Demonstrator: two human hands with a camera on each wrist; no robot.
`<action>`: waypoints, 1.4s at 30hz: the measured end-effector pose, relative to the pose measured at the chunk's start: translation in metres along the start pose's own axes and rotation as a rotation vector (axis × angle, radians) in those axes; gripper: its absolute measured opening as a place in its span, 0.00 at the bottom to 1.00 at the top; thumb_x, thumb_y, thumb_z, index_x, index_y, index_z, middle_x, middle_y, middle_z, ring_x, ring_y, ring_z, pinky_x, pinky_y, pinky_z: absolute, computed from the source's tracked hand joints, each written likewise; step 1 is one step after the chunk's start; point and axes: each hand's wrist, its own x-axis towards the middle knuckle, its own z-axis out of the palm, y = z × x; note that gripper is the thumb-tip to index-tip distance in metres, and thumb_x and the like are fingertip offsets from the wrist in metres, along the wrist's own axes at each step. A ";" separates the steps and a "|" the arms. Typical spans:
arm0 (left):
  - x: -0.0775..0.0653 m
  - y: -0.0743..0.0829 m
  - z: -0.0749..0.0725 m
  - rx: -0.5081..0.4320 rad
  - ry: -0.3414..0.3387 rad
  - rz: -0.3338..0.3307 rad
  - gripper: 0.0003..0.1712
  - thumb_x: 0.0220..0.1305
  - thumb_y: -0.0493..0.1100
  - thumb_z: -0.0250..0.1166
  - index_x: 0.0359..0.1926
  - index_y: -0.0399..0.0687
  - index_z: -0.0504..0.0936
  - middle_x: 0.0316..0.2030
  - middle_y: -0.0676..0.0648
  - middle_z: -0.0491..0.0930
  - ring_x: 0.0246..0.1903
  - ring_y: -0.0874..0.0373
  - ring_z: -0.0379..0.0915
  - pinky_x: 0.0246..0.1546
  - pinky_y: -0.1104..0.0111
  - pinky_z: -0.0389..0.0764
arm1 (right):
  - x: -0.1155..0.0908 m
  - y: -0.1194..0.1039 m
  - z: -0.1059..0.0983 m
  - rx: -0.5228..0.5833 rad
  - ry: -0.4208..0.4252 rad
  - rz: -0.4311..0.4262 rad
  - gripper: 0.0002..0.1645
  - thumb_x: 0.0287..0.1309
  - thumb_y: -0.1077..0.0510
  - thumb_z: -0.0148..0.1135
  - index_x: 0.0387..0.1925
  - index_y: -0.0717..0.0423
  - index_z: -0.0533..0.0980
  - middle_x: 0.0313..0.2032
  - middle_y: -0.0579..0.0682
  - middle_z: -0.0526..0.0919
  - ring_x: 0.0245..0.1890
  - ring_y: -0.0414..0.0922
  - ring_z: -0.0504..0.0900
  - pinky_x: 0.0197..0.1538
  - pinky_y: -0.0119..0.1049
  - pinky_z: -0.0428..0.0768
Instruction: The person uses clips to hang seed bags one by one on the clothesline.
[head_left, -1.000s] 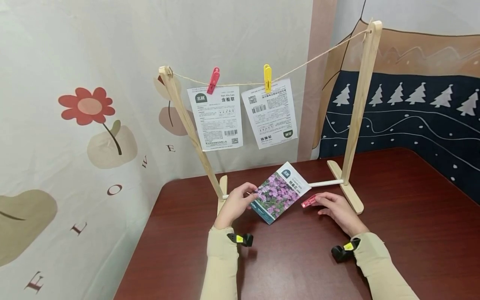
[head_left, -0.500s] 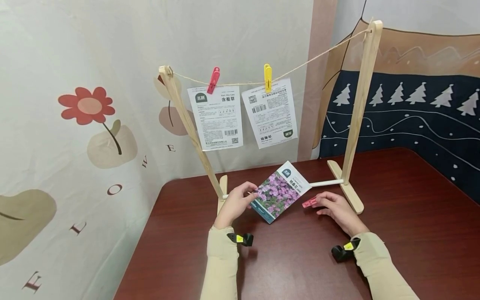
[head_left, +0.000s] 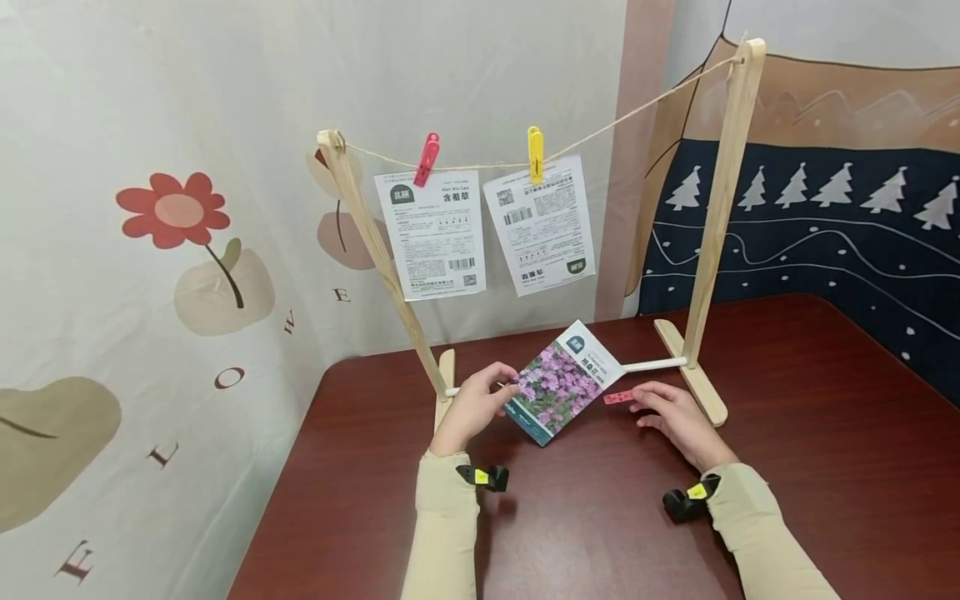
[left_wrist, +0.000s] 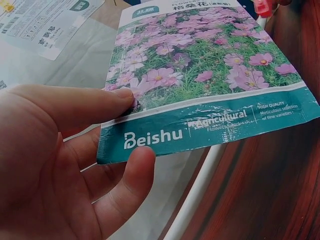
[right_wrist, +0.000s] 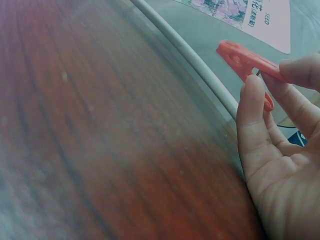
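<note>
My left hand [head_left: 478, 406] pinches a flower seed packet [head_left: 562, 383] near its lower left corner, held tilted above the table. Pink cosmos-like blooms and a teal "Beishu" band show on the seed packet [left_wrist: 200, 65] in the left wrist view. To the right of it, my right hand [head_left: 678, 421] holds a red clothespin [head_left: 618, 397] between thumb and fingers, apart from the packet. In the right wrist view the clothespin [right_wrist: 242, 59] points away from the fingertips. Two printed white packets hang from a string: the left one [head_left: 438, 242] by a red clothespin [head_left: 427, 159], the right one [head_left: 542, 229] by a yellow clothespin [head_left: 535, 155].
A wooden frame has a left post [head_left: 382, 258], a taller-looking right post [head_left: 723, 200] and a sagging string [head_left: 637, 121] between them. Its white crossbar [head_left: 652, 365] runs low behind the hands. The dark red table [head_left: 585, 517] meets a printed cloth backdrop [head_left: 225, 83].
The red clothespin in my right hand has turned from a slant to nearly level. The seed packet has shifted very slightly up and right; both hands stay almost in place.
</note>
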 end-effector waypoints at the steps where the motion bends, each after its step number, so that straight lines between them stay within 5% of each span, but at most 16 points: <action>1: 0.000 0.000 0.000 -0.003 -0.002 0.002 0.06 0.61 0.44 0.58 0.40 0.54 0.75 0.33 0.50 0.75 0.23 0.41 0.74 0.24 0.66 0.76 | 0.000 0.000 0.000 0.005 0.004 -0.001 0.18 0.58 0.52 0.55 0.42 0.64 0.72 0.36 0.52 0.76 0.35 0.42 0.76 0.35 0.36 0.79; 14: 0.000 0.001 0.002 -0.036 0.012 -0.024 0.07 0.61 0.43 0.57 0.41 0.55 0.73 0.35 0.50 0.75 0.22 0.42 0.74 0.27 0.59 0.77 | 0.001 0.001 -0.004 -0.121 0.099 -0.058 0.20 0.57 0.50 0.57 0.42 0.63 0.74 0.35 0.48 0.78 0.32 0.40 0.77 0.30 0.33 0.77; 23: 0.000 0.002 0.004 -0.091 0.010 -0.022 0.09 0.61 0.43 0.57 0.43 0.49 0.71 0.39 0.46 0.75 0.24 0.46 0.73 0.29 0.52 0.77 | 0.000 0.001 -0.006 -0.155 0.175 -0.110 0.19 0.57 0.49 0.57 0.42 0.59 0.76 0.38 0.62 0.76 0.30 0.38 0.77 0.27 0.31 0.75; 32: 0.001 0.002 0.007 -0.088 0.032 -0.051 0.08 0.61 0.42 0.57 0.42 0.51 0.70 0.42 0.47 0.75 0.23 0.51 0.74 0.30 0.54 0.77 | 0.000 0.001 -0.005 -0.190 0.178 -0.111 0.27 0.55 0.48 0.59 0.48 0.66 0.73 0.38 0.58 0.79 0.33 0.40 0.77 0.28 0.30 0.76; 42: 0.001 0.007 0.009 -0.070 0.041 -0.049 0.07 0.61 0.43 0.57 0.41 0.52 0.70 0.44 0.47 0.76 0.24 0.45 0.75 0.30 0.56 0.78 | 0.001 0.000 -0.008 -0.121 0.211 -0.131 0.23 0.56 0.55 0.59 0.48 0.68 0.72 0.33 0.48 0.80 0.30 0.43 0.76 0.26 0.29 0.74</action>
